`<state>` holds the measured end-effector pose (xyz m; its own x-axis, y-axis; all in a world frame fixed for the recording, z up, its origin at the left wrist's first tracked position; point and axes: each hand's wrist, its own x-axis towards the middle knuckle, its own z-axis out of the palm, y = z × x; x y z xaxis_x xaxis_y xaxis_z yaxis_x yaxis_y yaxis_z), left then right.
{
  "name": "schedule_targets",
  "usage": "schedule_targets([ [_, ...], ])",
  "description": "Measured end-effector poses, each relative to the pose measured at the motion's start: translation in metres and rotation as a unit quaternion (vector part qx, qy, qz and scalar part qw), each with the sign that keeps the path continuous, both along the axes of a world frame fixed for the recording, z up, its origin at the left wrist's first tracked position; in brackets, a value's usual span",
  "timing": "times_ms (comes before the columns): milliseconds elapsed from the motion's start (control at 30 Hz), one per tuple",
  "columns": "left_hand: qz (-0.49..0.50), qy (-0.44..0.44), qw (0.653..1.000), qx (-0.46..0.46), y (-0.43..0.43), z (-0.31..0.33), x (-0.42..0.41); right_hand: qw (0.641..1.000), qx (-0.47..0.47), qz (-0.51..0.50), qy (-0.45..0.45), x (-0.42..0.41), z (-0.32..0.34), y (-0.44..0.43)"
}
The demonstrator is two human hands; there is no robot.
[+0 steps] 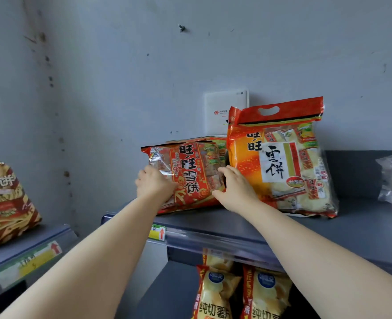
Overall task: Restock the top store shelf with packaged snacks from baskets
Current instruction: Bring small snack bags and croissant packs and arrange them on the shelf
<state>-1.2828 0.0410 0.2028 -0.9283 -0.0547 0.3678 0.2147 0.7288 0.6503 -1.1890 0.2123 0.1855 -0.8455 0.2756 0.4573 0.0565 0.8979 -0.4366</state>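
My left hand (pixel 154 183) grips the crinkled left edge of the red rice-cracker bag (pixel 191 178), and my right hand (pixel 235 188) curls its fingers round the right edge. The glossy bag leans back on the top shelf (pixel 328 233), touching a taller orange rice-cracker bag (pixel 280 162) with a cut-out handle. The shelf is smooth dark grey, and behind it is a stained grey wall (pixel 121 65).

One wide-angle camera, worn on the head, is the sole view. It faces forward at close range toward the top shelf (pixel 328 238) and the wall (pixel 121 65) behind, looking slightly down onto the shelf surface.
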Motion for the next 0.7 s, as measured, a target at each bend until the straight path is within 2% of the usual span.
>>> schedule_targets([
  [133, -0.083, -0.094, 0.988, 0.091, -0.015, -0.002, -0.032, 0.999, -0.041, -0.035, -0.004, -0.03, 0.001, -0.02],
  [233, -0.137, -0.153, 0.968, 0.146, -0.016, -0.005, -0.042, 0.988, -0.135, -0.069, -0.027, -0.051, -0.003, -0.025],
  [333, -0.163, -0.172, 0.952, 0.192, -0.014, -0.009, -0.054, 0.968, -0.225, -0.103, -0.035, -0.064, -0.01, -0.026],
  [533, -0.24, -0.122, 0.932, 0.241, -0.019, -0.005, -0.082, 0.966, -0.164, -0.192, 0.057, -0.068, -0.007, -0.027],
  [633, -0.259, -0.168, 0.936, 0.169, -0.014, -0.01, -0.091, 0.975, -0.133, -0.162, -0.068, -0.074, -0.006, -0.029],
  [700, -0.26, -0.177, 0.941, 0.127, -0.007, -0.015, -0.095, 0.973, -0.12, -0.156, -0.117, -0.079, -0.009, -0.034],
])
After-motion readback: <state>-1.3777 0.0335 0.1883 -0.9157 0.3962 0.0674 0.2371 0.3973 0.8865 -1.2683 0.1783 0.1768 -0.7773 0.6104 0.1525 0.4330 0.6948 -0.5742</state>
